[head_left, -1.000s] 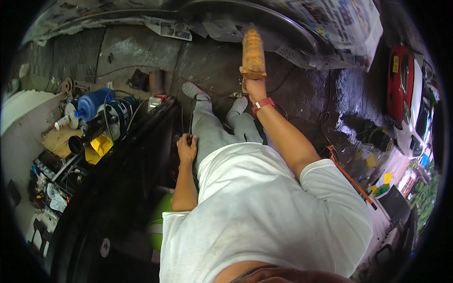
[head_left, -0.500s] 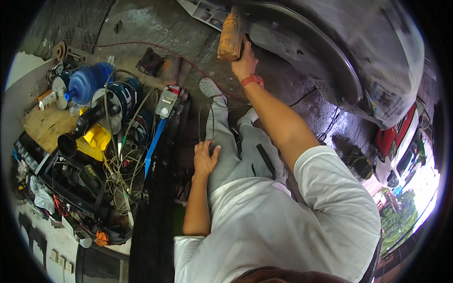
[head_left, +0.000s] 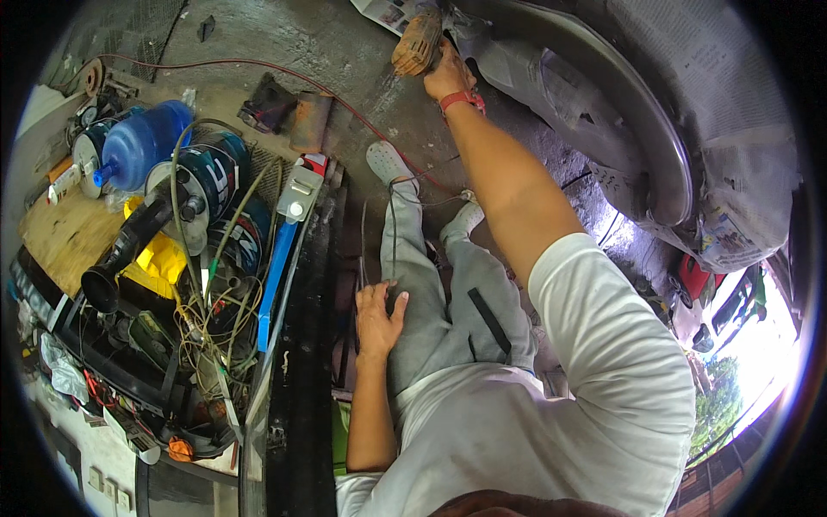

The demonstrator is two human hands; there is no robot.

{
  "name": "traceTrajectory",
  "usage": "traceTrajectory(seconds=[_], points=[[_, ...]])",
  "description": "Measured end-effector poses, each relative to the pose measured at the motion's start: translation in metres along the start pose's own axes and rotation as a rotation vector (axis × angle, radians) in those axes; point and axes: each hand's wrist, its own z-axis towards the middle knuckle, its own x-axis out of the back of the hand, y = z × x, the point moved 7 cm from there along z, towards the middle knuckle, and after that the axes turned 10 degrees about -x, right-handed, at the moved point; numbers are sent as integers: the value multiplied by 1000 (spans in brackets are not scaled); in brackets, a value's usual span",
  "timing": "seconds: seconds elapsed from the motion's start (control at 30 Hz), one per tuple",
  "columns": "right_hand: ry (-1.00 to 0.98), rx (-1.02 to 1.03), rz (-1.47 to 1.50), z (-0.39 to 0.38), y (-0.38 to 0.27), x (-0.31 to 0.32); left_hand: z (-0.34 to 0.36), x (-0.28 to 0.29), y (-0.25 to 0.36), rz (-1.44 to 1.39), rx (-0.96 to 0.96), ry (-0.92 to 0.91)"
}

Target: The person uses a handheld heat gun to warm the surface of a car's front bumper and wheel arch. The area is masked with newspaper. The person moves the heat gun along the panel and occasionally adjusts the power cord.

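- We found the scuffed orange-brown, blocky tool (head_left: 417,43) at the top centre of the frame, its far end running to the upper edge.
- We saw the right hand (head_left: 450,76) closed against the tool's right side; part of the finger wrap was hidden, so we could not tell how firm the hold was.
- We saw the left hand (head_left: 379,320) left of centre, bare, its thumb apart from the fingers and pinching nothing we could make out, over the grey cloth trousers (head_left: 413,267).
- We noted a thin dark cable (head_left: 393,228) coming down to the left fingertips; we could not tell whether they touched it. A drifting hand could have hooked it.
- We judged that a sideways hold could let the tool twist or slip, if its weight pulled away from the palm.
- We saw the curved, shiny grey metal panel edge (head_left: 629,77) and printed paper sheets (head_left: 745,164) at the upper right; a careless swing could have scratched the metal or torn the paper.
- We saw a slim red hose (head_left: 224,62) crossing the upper left toward the pale, perforated clog (head_left: 388,162); a shuffled foot could have caught it.
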Motion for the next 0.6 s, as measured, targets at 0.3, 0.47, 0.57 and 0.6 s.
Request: traceTrajectory(seconds=[0.3,0.47,0.57,0.6], points=[[99,37,81,-63,120,48,-23,-57,3,41,3,-21],[186,130,219,-114,190,98,-44,-96,13,81,-66,-19],[179,144,375,-148,231,128,-57,-125,23,90,-83,-58],[170,145,431,-160,244,139,-61,-135,27,82,-84,-72]])
